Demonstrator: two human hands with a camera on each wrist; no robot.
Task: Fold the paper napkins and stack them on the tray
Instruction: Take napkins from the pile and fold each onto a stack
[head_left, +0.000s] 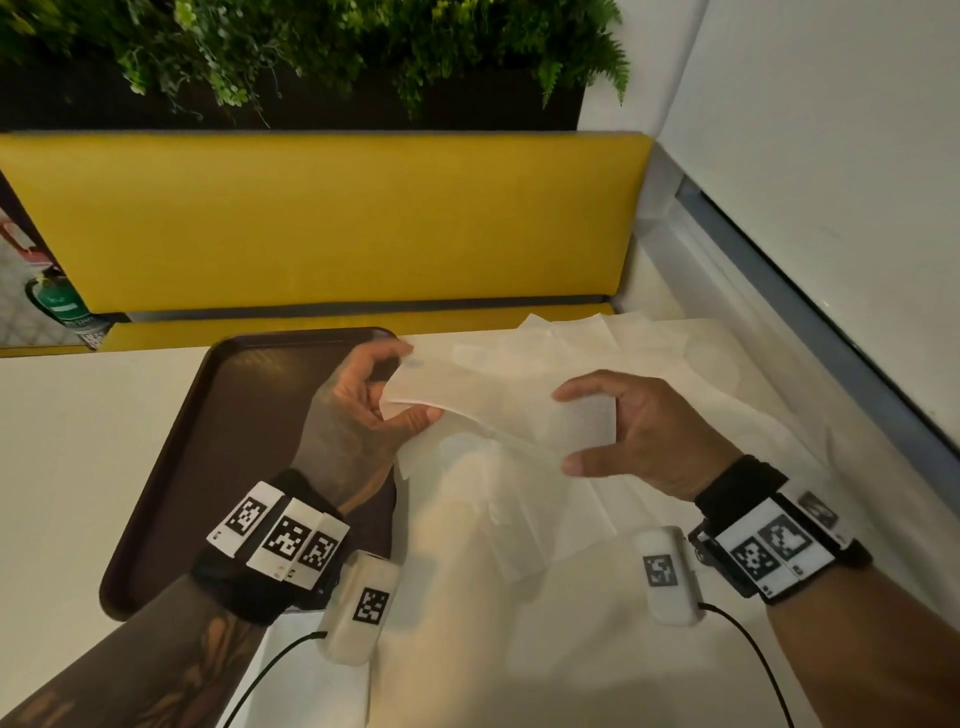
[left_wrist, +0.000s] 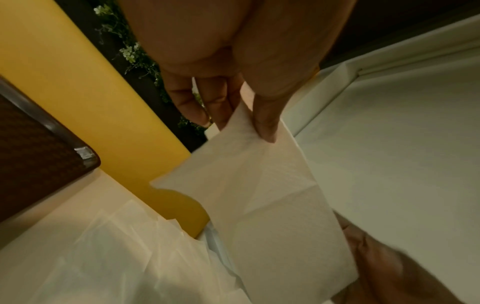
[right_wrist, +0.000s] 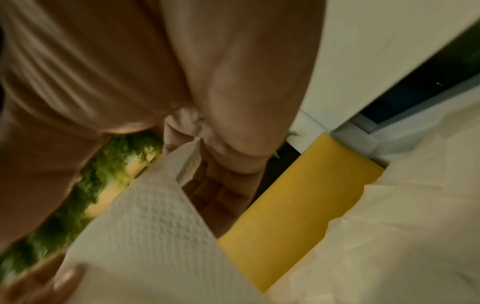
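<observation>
Both wrists sit nearest me; my left hand (head_left: 363, 400) and right hand (head_left: 623, 431) each pinch one end of a napkin (head_left: 493, 405), held taut above the counter (head_left: 78, 441) for folding. It is white, embossed, creased. Tray (head_left: 234, 415) lies left, bare; loose napkins (head_left: 597, 343) lie beneath.

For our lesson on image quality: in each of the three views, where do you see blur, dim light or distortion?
Head view: wide-angle bending of the window frame, left hand slightly smeared. Left wrist view: dim, yet the napkin is fairly sharp. Right wrist view: strong motion blur over the right hand and plants.
</observation>
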